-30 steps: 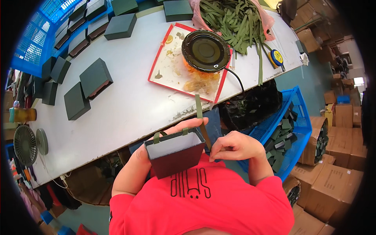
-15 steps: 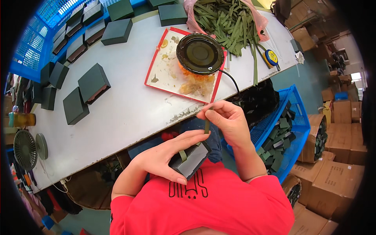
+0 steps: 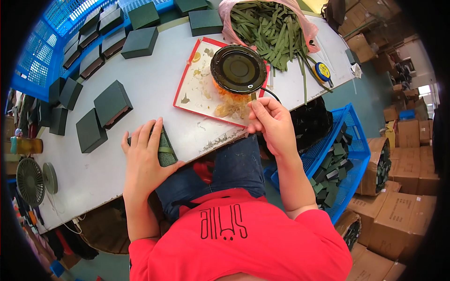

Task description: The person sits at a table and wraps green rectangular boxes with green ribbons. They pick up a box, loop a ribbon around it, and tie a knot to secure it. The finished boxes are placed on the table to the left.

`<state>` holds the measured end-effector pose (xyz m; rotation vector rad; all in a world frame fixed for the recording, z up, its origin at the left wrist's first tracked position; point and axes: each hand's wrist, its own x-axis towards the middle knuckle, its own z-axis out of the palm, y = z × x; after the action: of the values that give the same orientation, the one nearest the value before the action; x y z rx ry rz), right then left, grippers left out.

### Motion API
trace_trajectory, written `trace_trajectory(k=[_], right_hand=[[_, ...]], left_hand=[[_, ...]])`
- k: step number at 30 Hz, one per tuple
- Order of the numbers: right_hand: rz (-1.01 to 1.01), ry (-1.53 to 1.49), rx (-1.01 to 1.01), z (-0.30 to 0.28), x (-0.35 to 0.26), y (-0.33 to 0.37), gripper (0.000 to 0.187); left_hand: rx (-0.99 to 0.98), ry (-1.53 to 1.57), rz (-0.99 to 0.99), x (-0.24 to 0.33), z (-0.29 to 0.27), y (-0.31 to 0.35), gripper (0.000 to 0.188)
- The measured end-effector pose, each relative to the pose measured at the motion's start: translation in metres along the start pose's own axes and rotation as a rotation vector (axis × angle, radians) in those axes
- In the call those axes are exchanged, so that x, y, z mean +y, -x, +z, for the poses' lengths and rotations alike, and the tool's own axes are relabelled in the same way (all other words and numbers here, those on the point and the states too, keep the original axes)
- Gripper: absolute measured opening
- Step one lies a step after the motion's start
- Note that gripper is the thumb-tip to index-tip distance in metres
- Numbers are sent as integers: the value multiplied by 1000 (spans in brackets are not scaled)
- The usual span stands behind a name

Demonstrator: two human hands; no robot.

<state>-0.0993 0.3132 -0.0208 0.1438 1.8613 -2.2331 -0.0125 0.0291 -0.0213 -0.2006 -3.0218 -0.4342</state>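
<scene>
At the table's front edge my left hand (image 3: 146, 152) lies over a small dark green box (image 3: 165, 157), fingers along its far side and thumb at its near end. A green ribbon (image 3: 165, 150) crosses that box. Fingertips of my right hand (image 3: 272, 122) pinch a short piece of green ribbon (image 3: 253, 96), its tip beside the near rim of a round black pan (image 3: 237, 69). The pan sits over amber glue-like lumps (image 3: 229, 108) on a white, red-edged tray (image 3: 183, 99).
Dark green boxes (image 3: 112, 104) stand at left, several more by a blue crate (image 3: 35, 63). A pink bag (image 3: 309, 30) of green ribbons and a tape measure (image 3: 322, 71) lie at back right. A blue basket (image 3: 358, 140) of green pieces is on my right; a small fan (image 3: 32, 174) at left.
My left hand has carried the box from my lap up-left onto the table edge. My right hand has moved away from it toward the pan, with the ribbon piece pinched.
</scene>
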Motion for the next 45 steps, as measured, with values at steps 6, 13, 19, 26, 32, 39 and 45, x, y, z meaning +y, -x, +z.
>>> trace_trajectory(k=[6,13,19,26,32,39,45], right_hand=[[10,-156,18,-1,8,-12,20],[-16,-127,46,0,11,-20,17],[18,-112,83,2,7,-22,19],[-12,-233,64,-2,8,-14,18],[-21,-110,-169,9,8,23,15],[317,76,-608,39,5,51,15],[351,186,-608,52,18,49,22]], left_hand=[[-20,34,-100,6,-2,-1,107],[-26,39,-135,7,-5,3,108],[-3,65,-119,5,-3,4,107],[41,94,-124,5,-4,4,101],[117,374,86,3,-8,-3,100],[97,548,305,8,-12,-11,99],[78,552,331,10,-11,-12,100]])
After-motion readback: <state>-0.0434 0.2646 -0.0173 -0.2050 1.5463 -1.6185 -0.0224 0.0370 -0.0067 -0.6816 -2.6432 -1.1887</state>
